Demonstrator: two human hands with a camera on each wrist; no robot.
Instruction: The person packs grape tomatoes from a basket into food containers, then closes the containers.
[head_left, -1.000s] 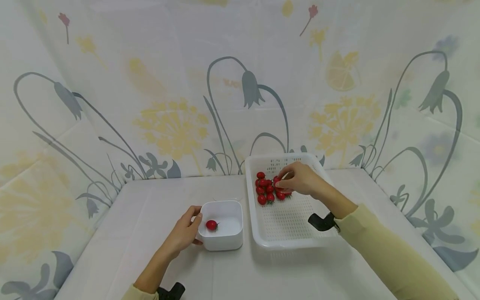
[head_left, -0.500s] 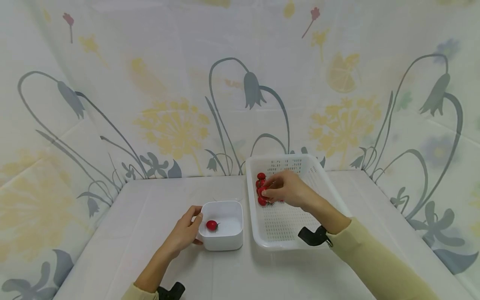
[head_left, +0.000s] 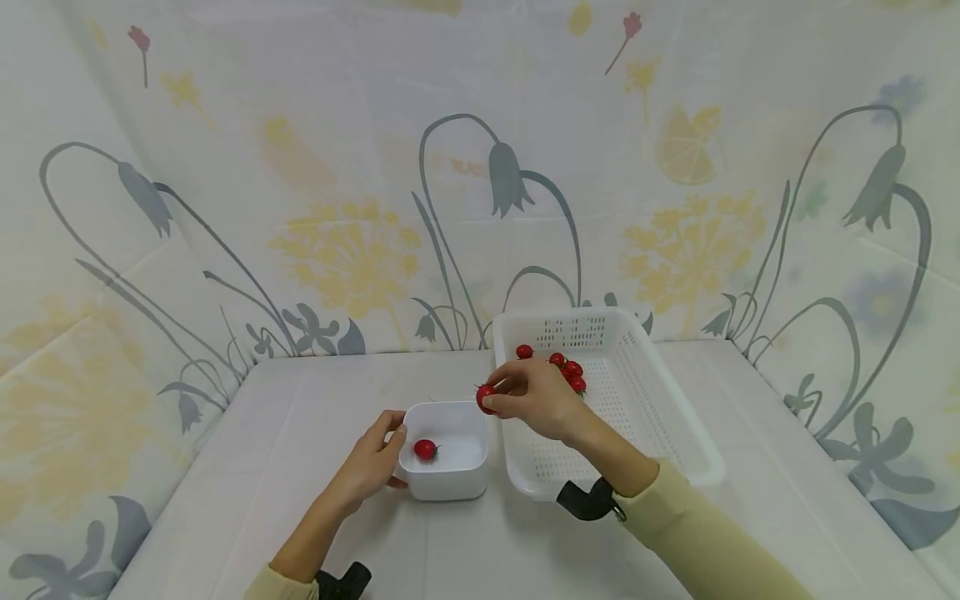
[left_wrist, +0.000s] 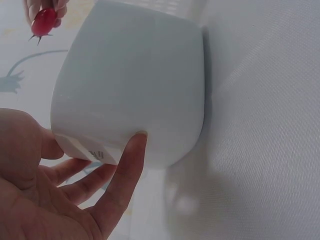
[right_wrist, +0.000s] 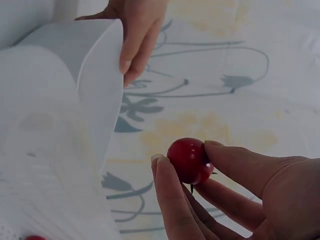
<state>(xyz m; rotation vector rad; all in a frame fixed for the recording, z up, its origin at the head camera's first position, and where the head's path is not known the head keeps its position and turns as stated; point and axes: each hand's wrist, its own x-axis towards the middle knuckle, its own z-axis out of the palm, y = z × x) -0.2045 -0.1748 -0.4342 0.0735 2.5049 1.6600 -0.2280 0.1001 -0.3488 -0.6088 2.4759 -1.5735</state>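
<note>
My left hand (head_left: 369,458) holds the left side of a small white square container (head_left: 450,485), with fingers and thumb spread round its wall in the left wrist view. One red cherry tomato (head_left: 425,450) lies inside the container. Between thumb and fingertips, my right hand (head_left: 536,400) pinches another cherry tomato (right_wrist: 187,159), with green calyx tips poking out. Its red skin shows a second bulge (right_wrist: 205,172) beside the fingers in the right wrist view. This tomato is just above the container's back right corner. More cherry tomatoes (head_left: 573,371) lie in the white basket (head_left: 701,454), partly hidden behind my right hand.
The perforated basket stands to the right of the container, with a narrow gap between them. A white cloth covers the table (head_left: 292,417). Flower-printed sheeting (head_left: 345,167) rises behind and at both sides. Black wrist mounts (head_left: 588,500) sit at my sleeves.
My right hand has moved left from the tomatoes in the basket, carrying a cherry tomato towards the container. My left hand stays at the container.
</note>
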